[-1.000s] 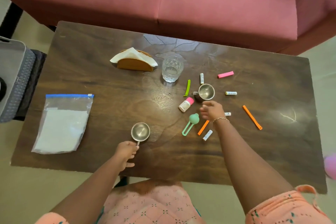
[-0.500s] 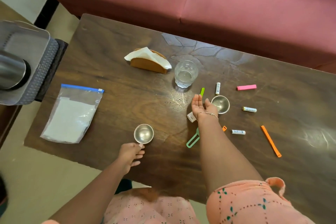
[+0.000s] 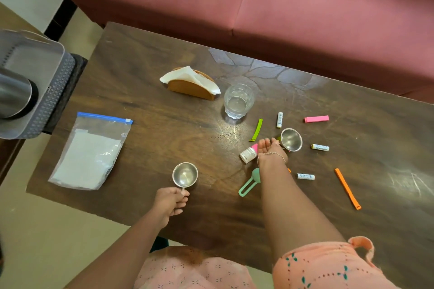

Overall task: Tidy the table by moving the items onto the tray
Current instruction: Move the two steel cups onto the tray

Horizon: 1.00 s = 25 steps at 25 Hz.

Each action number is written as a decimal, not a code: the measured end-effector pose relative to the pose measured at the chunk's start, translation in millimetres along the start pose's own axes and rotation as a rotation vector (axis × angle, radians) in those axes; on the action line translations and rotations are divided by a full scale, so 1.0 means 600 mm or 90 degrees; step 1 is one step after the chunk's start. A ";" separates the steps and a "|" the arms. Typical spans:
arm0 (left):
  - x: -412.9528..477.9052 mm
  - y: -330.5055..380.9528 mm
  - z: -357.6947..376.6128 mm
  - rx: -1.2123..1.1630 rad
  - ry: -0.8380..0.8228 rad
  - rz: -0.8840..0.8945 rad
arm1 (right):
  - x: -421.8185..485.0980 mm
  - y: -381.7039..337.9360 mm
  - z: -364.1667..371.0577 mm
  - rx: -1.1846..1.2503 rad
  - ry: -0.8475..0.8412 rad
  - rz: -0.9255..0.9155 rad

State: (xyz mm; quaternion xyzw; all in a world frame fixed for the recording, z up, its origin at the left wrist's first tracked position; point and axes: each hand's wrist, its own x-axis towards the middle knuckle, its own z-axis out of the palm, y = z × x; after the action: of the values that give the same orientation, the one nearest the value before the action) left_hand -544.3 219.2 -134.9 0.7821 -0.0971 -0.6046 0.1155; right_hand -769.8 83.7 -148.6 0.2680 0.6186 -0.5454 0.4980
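The fingers of our left hand (image 3: 170,204) are curled and pinch the short handle of the near cup (image 3: 185,175), which stands on the table (image 3: 164,138). The tray (image 3: 58,82) lies well apart at the left. So thin a grip may let the cup swing and fall. Whether our right hand (image 3: 270,151) holds the far cup (image 3: 291,139) we cannot tell. Its forearm may sweep the small bottle (image 3: 248,154) away.

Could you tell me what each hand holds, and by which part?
The left hand pinches the near cup by its handle. The right hand lies beside the far cup; a grip there cannot be told.
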 end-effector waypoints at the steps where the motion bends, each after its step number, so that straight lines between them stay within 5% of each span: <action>1: -0.004 0.007 0.000 -0.015 0.000 0.010 | -0.007 -0.006 -0.007 -0.033 -0.007 -0.027; 12: -0.077 0.076 -0.073 -0.073 -0.100 0.151 | -0.172 0.024 -0.079 -0.179 -0.173 -0.133; 25: -0.087 0.115 -0.416 -0.058 -0.112 0.273 | -0.403 0.307 -0.004 -0.134 -0.225 -0.157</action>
State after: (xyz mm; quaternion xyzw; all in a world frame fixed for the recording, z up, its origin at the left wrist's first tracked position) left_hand -316.8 184.2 -5.8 0.6818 -0.2433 -0.6359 0.2674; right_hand -522.2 185.5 -4.4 0.0374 0.6032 -0.5733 0.5532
